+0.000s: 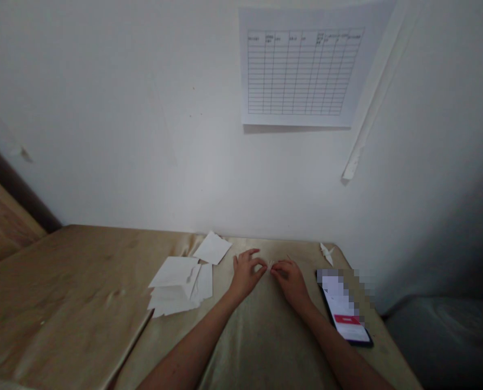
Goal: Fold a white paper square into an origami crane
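Between my two hands, above the cloth-covered table, is a small piece of folded white paper (270, 265). My left hand (246, 273) pinches its left side with thumb and forefinger, the other fingers raised. From the opposite side, my right hand (292, 279) is closed on the paper with thumb and fingertips. Most of the paper is hidden by the fingers, so its exact shape cannot be made out. Left of my left hand lie a loose pile of white paper sheets (174, 271) and a square sheet (213, 248).
Right of my right hand, a phone (339, 309) with a lit screen lies on the table (261, 346). A small folded paper crane (326, 253) sits near the back right corner. Behind the table rises a white wall bearing a printed chart (298, 76).
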`<act>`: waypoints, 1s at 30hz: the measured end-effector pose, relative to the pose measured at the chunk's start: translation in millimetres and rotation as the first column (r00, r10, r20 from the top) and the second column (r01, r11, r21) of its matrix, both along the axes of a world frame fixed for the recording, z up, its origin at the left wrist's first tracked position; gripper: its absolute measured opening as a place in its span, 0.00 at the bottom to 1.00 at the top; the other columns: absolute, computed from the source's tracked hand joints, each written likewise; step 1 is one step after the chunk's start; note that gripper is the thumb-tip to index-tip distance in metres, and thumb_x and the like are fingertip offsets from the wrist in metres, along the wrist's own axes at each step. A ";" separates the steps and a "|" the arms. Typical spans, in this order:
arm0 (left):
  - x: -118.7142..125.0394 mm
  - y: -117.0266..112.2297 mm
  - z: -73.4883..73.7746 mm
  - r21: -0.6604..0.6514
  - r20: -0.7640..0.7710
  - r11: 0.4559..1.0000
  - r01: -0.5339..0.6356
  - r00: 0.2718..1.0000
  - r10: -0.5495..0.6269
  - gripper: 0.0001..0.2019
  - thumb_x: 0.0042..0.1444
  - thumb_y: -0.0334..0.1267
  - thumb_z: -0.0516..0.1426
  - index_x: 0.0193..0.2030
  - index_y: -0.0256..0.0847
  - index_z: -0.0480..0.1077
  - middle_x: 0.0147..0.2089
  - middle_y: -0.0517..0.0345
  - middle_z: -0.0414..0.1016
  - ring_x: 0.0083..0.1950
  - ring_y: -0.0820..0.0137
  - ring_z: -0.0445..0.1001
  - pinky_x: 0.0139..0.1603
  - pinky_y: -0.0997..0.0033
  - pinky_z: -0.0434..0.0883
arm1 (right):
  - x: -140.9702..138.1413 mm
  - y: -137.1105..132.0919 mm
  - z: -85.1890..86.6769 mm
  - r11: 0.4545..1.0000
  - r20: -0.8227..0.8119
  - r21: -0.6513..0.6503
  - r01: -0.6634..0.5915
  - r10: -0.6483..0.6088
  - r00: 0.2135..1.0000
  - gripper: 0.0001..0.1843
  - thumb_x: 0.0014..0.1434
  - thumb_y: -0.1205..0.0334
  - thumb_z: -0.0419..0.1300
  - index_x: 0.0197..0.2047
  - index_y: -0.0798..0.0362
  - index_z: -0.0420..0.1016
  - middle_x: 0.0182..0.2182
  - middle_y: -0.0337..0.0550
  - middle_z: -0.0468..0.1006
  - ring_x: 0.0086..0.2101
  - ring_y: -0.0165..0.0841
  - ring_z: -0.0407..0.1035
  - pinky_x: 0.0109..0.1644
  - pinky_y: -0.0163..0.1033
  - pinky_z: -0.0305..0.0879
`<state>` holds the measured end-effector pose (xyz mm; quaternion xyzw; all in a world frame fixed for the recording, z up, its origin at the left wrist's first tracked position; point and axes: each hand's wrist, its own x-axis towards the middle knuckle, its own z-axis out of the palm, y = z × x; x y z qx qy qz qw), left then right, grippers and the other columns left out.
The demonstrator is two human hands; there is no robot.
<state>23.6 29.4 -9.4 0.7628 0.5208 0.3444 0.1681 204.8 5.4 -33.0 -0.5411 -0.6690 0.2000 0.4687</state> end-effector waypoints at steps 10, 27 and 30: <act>0.4 -1.3 -0.3 -0.001 0.008 0.999 0.034 0.999 -0.034 0.05 0.56 0.38 0.66 0.39 0.52 0.82 0.64 0.54 0.71 0.66 0.55 0.65 0.71 0.33 0.49 | 1.8 0.9 -1.8 1.000 0.002 -0.013 0.025 -0.025 1.000 0.07 0.57 0.57 0.64 0.36 0.47 0.83 0.40 0.44 0.83 0.50 0.43 0.71 0.61 0.52 0.60; 0.3 -3.7 -2.1 -0.001 -0.025 0.997 0.078 0.997 -0.078 0.06 0.51 0.41 0.70 0.36 0.52 0.82 0.66 0.54 0.69 0.68 0.52 0.64 0.71 0.27 0.42 | -1.0 -2.4 0.9 0.996 0.017 0.002 0.085 -0.085 0.996 0.08 0.57 0.54 0.64 0.35 0.48 0.83 0.42 0.48 0.82 0.49 0.44 0.71 0.60 0.54 0.61; 1.0 -4.0 -2.4 -0.010 -0.014 0.997 0.072 0.997 -0.072 0.06 0.51 0.40 0.70 0.36 0.51 0.81 0.65 0.54 0.70 0.68 0.53 0.64 0.71 0.27 0.41 | -0.7 -1.9 -0.3 0.998 0.025 0.003 0.068 -0.068 0.997 0.08 0.57 0.55 0.64 0.35 0.48 0.83 0.41 0.48 0.81 0.49 0.44 0.72 0.61 0.54 0.61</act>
